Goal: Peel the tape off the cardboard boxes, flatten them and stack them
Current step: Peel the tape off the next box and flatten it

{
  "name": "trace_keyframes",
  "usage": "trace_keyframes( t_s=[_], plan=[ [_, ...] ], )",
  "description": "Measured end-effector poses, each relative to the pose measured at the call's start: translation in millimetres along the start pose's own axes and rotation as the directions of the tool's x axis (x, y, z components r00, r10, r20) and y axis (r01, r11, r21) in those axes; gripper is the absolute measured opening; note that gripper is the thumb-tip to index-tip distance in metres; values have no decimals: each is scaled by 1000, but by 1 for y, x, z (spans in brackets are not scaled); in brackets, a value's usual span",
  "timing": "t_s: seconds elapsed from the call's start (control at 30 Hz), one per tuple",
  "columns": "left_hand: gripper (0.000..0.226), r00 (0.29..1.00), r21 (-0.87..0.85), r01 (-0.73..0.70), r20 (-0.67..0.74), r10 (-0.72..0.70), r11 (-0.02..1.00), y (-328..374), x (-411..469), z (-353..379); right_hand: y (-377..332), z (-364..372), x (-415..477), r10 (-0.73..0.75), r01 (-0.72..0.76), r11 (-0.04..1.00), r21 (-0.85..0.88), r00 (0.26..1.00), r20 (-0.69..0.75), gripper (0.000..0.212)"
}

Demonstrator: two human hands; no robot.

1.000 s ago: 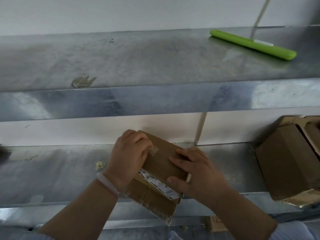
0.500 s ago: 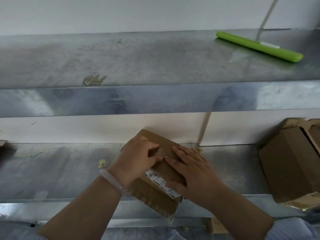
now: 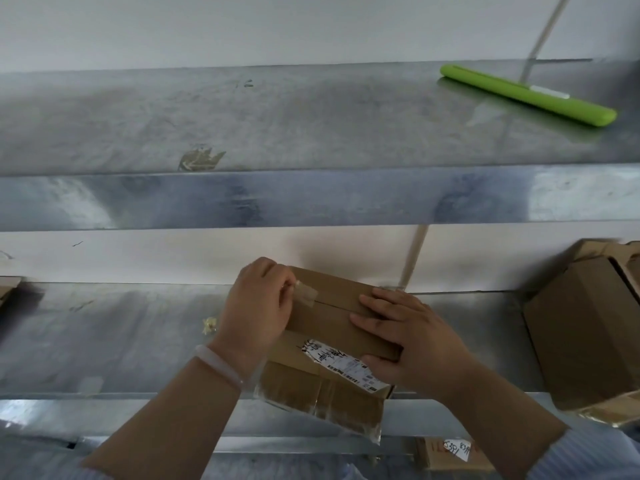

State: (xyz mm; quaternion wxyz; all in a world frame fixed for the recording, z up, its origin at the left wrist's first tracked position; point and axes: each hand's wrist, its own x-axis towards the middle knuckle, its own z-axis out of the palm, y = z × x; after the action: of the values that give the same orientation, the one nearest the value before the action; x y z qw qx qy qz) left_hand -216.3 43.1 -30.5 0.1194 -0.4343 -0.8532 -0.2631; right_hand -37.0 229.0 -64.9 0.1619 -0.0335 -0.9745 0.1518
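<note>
at the far left edge of the lower galvanised metal shelf (image 3: 104, 341) a flat scrap of brown cardboard (image 3: 7, 287) pokes into sight. further along, a small crumpled pale wad of tape (image 3: 209, 325) lies on that shelf, just beside the person's left wrist, which wears a translucent white bangle (image 3: 218, 367).

the left hand (image 3: 258, 306) is curled over the left end of a small brown cardboard box (image 3: 332, 320). its thumb and forefinger pinch the lifted end of a clear strip of packing tape (image 3: 307, 294) on the seam where the top flaps meet. the box sits at the middle of the lower shelf, turned at an angle, its near corner reaching over the shelf's front lip. a white printed shipping label (image 3: 343, 367) with black scrawl is stuck on its near side, and glossy tape wraps the bottom edge.

the right hand (image 3: 412, 344) lies flat on the right half of the box top, fingers straight and spread, pressing down, thumb against the near side. it grasps nothing.

further right, a long bright-green mop head (image 3: 526, 95) rests on the upper grey metal shelf (image 3: 311, 126), its pale pole (image 3: 548, 29) slanting up along the wall. at the far right of the lower shelf more brown cardboard cartons (image 3: 581, 334) stand tilted, well apart from the box under the hands. below the shelf a carton with red handwriting (image 3: 446, 452) shows.
</note>
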Motion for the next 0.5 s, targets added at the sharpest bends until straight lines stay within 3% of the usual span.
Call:
trace_keyframes(
  t_s=[0.07, 0.17, 0.33, 0.5],
  plan=[
    [11, 992, 73, -123, 23, 122, 990, -1, -4, 2, -1, 1, 1, -7, 7, 1000, -10, 1000, -7, 57],
    [18, 969, 11, -228, 94, 226, 974, 1, -8, 8, -4, 0, 2, 5, -5, 1000, -15, 1000, 5, 57],
    [30, 965, -294, -46, 232, 118, 955, 4, -5, 3, -16, 1, 5, 19, -20, 998, -60, 1000, -15, 55],
    [52, 952, -151, 117, 297, -68, 982, 2, 4, 1, -25, 3, 16, 28, -29, 985, -173, 1000, -10, 61]
  ],
)
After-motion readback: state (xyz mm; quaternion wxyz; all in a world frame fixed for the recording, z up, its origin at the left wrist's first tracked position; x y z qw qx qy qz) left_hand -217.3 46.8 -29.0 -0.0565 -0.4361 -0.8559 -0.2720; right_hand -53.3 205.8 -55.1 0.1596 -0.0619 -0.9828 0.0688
